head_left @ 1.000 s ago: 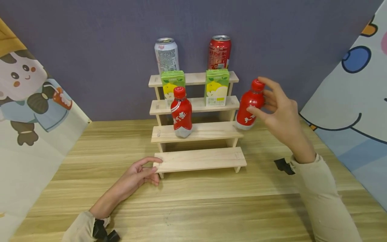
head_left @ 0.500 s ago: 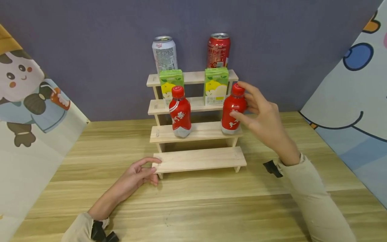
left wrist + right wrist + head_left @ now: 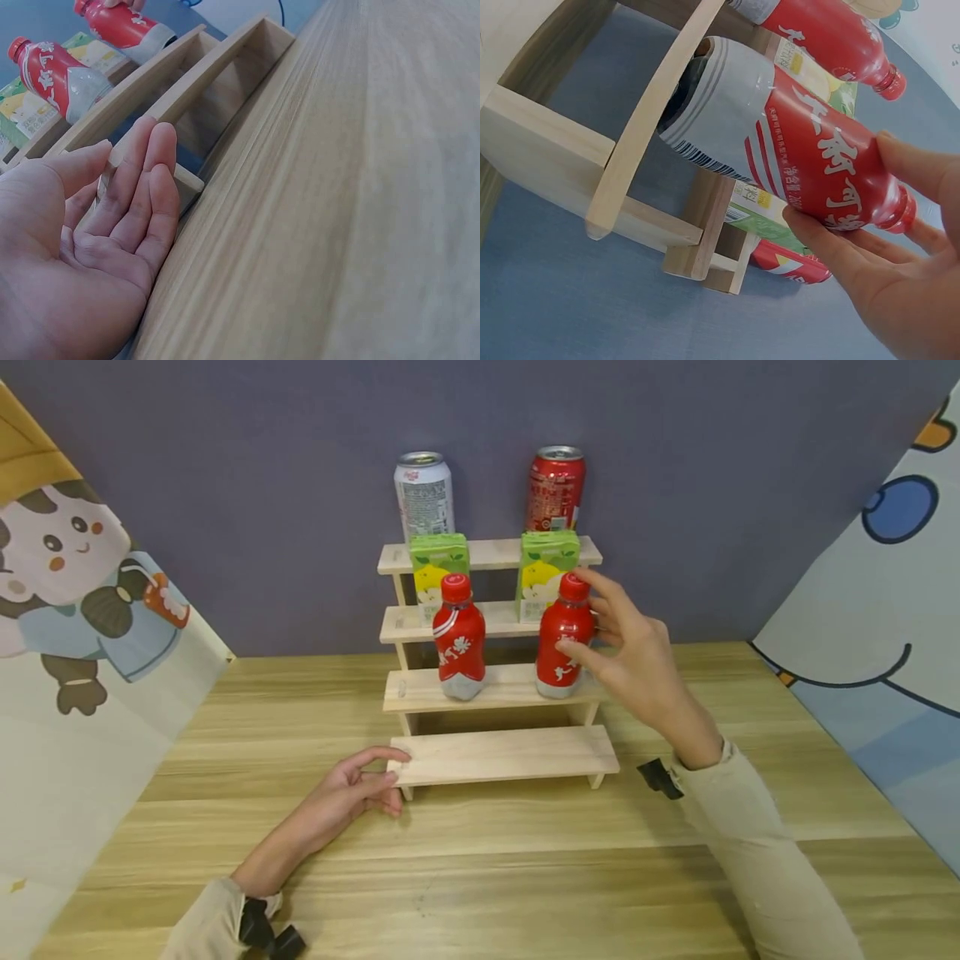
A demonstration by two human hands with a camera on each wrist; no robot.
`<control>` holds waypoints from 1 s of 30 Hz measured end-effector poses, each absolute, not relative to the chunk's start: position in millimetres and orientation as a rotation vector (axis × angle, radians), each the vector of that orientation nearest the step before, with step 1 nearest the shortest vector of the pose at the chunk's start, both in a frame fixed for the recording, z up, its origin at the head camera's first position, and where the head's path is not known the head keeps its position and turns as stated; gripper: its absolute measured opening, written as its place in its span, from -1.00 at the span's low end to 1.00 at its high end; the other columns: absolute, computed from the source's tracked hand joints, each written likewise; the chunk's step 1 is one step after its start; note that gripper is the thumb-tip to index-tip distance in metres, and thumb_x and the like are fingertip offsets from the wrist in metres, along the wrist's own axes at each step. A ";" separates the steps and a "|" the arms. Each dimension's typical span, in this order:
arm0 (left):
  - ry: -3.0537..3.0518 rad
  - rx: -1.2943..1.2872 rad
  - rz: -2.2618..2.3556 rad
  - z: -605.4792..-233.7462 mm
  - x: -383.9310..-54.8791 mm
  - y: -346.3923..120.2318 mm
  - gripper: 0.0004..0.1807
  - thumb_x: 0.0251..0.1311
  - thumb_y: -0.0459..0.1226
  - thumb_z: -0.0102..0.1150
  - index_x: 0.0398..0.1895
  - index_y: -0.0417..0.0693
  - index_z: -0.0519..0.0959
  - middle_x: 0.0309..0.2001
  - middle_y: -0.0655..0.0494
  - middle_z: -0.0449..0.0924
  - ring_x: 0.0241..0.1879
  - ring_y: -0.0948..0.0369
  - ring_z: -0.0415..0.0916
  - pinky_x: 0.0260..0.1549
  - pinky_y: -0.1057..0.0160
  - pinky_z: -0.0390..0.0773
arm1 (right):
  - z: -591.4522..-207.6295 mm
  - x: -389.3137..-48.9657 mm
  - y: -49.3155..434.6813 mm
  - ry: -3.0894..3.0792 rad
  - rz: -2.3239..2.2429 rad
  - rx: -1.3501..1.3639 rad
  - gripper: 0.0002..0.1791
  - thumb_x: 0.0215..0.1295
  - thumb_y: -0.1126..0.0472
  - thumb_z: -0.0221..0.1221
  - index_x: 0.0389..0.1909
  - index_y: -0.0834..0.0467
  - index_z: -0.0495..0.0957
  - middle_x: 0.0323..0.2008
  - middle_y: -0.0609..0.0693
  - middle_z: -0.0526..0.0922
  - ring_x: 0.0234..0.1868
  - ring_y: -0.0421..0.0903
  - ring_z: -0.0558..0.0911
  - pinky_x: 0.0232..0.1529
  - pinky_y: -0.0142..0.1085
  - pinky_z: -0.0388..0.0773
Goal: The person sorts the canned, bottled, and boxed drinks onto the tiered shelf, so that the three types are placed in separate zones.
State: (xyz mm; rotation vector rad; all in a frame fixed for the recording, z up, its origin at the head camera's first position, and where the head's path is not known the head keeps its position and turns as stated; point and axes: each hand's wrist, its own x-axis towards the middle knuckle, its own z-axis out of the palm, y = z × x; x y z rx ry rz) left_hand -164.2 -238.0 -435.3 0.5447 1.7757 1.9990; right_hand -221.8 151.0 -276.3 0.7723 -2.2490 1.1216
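A small red cola bottle [image 3: 564,639] with a white base stands at the right end of the wooden stepped stand [image 3: 502,755], on its second tier from the bottom. My right hand [image 3: 633,656] holds this bottle, thumb on the near side and fingers around the neck and far side. In the right wrist view the bottle's base [image 3: 712,97] is at the tier's edge. A matching bottle [image 3: 460,652] stands on the same tier to the left. My left hand [image 3: 348,793] pinches the left end of the lowest tier between thumb and fingers.
Two green juice cartons, left [image 3: 438,560] and right [image 3: 546,560], stand one tier up. On the top tier are a white can [image 3: 424,502] and a red can [image 3: 555,497]. A grey-blue wall [image 3: 300,527] rises behind; cartoon panels flank the wooden table [image 3: 480,877].
My right hand has carried the bottle leftward from beyond the stand's right side onto the second tier. The left hand keeps its grip on the lowest tier.
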 end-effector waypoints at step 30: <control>1.767 0.543 2.007 -433.8 -162.4 -237.7 -0.61 0.51 -0.36 -0.09 0.34 -0.25 0.33 -0.31 -0.04 0.70 -0.25 0.12 0.67 -0.09 0.10 0.68 | -282.6 -222.2 155.3 -2.227 1.026 0.816 -0.10 0.25 0.33 0.34 0.54 -0.04 0.10 0.33 0.17 0.46 0.20 0.11 0.58 0.05 0.01 0.64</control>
